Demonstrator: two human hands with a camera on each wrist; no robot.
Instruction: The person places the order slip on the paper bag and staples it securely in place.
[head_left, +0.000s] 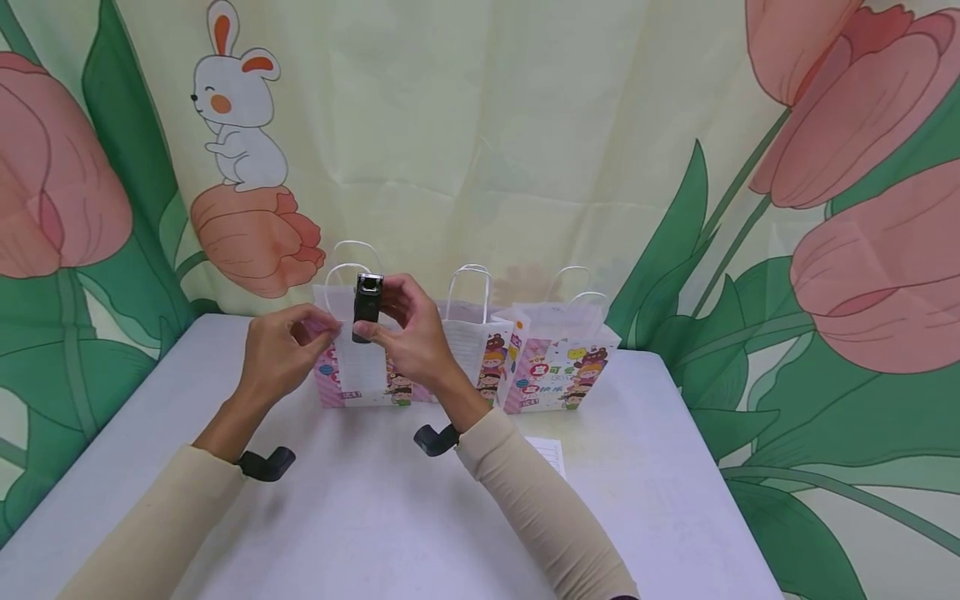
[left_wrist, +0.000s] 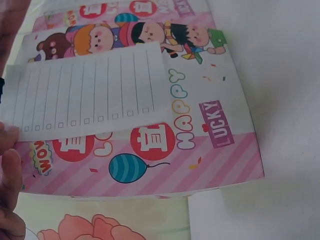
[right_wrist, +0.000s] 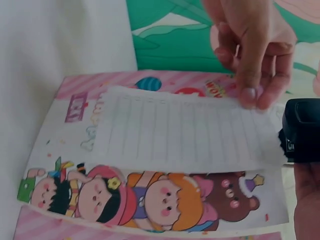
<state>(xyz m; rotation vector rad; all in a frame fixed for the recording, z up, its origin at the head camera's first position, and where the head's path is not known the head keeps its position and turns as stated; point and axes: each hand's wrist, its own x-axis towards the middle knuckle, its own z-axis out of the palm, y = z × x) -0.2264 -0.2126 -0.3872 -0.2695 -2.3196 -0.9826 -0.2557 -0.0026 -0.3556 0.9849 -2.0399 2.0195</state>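
A black stapler [head_left: 368, 304] is held upright in my right hand [head_left: 417, 337], at the top edge of the leftmost paper gift bag [head_left: 328, 385]. Against that bag's printed front lies a white lined checklist [right_wrist: 185, 135] with small boxes along one side. My left hand [head_left: 283, 350] pinches the checklist's upper corner at the bag's rim; whether the bag is pinched too, I cannot tell. In the right wrist view, the stapler [right_wrist: 306, 131] sits close to the checklist's top edge, its jaws partly out of frame. Cartoon children and a bear [right_wrist: 227, 197] decorate the bag.
To the right stand a middle gift bag [head_left: 491, 358] with a lined sheet [head_left: 465, 343] on its front, and another gift bag [head_left: 558, 367]. A loose lined sheet [head_left: 553, 452] lies on the white table [head_left: 360, 508], partly behind my right forearm. A tulip-print curtain [head_left: 555, 125] hangs behind.
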